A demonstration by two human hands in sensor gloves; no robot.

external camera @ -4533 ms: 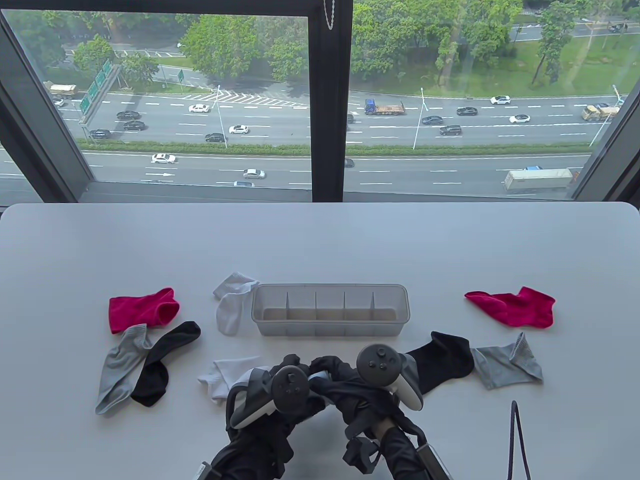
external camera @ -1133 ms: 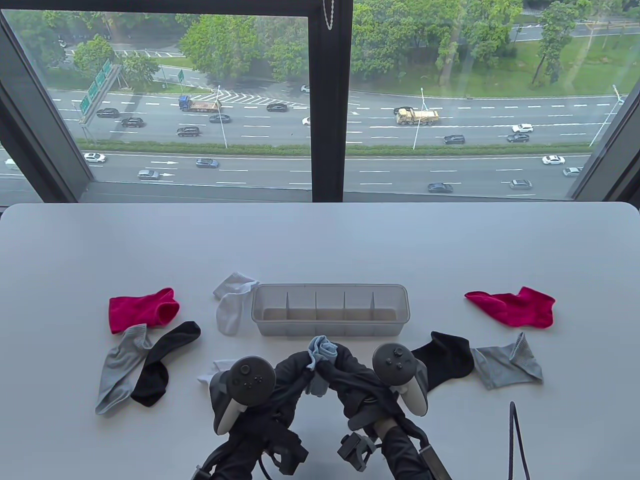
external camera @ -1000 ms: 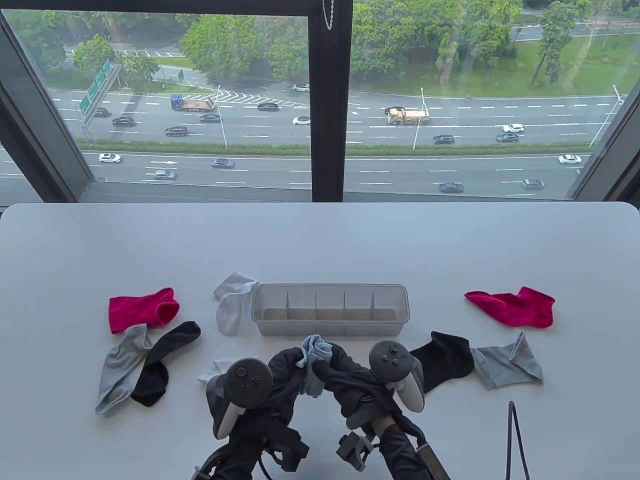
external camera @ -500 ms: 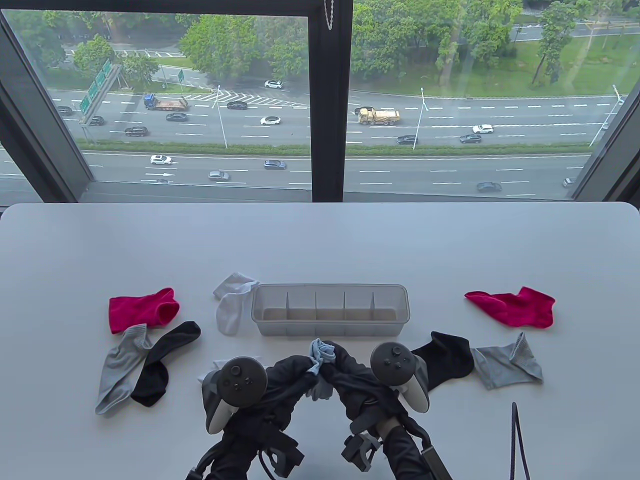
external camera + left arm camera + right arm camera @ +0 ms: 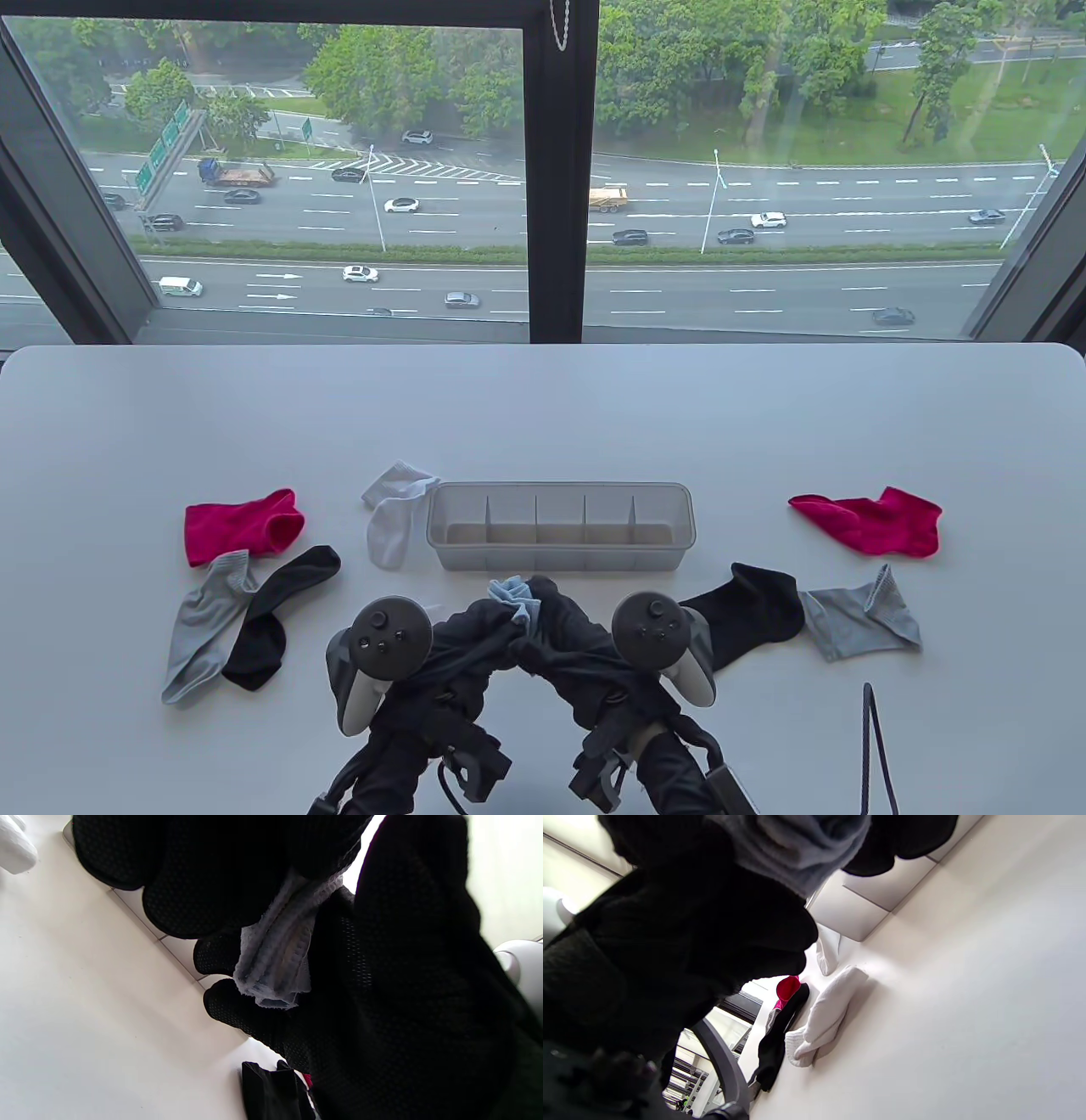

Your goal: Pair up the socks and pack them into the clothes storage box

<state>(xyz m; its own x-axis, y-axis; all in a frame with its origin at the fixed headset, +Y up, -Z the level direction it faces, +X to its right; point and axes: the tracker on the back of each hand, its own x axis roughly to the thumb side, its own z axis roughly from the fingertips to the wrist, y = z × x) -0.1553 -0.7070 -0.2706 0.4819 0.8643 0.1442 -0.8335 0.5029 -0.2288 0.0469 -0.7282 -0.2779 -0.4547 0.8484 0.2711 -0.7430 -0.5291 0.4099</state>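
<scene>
Both of my hands are closed on one bundle: my left hand (image 5: 475, 632) and right hand (image 5: 564, 632) meet fingertip to fingertip and pinch the light blue socks (image 5: 514, 597) between them, the cuff poking out just above my knuckles. From the left wrist view the ribbed edge (image 5: 275, 963) hangs between my curled fingers (image 5: 237, 1014), so I judge the pair is being rolled or tucked into itself.

Just beyond my fingertips sits the storage box (image 5: 560, 528), its five compartments showing nothing inside. To finish this step well I should keep the cuff tight over the roll before letting go, then carry the bundle straight ahead and press it down into one compartment, not across a divider.

Further out on my left, a white sock (image 5: 392, 519) lies beside the box end, another white sock (image 5: 825, 1014) lies near my left wrist, and beyond them a red sock (image 5: 242, 525), a grey sock (image 5: 204, 624) and a black sock (image 5: 276, 615) overlap. Out to my right lie a black sock (image 5: 751, 611), a grey sock (image 5: 861, 624) and a red sock (image 5: 874, 522) on the bench (image 5: 543, 407).
</scene>
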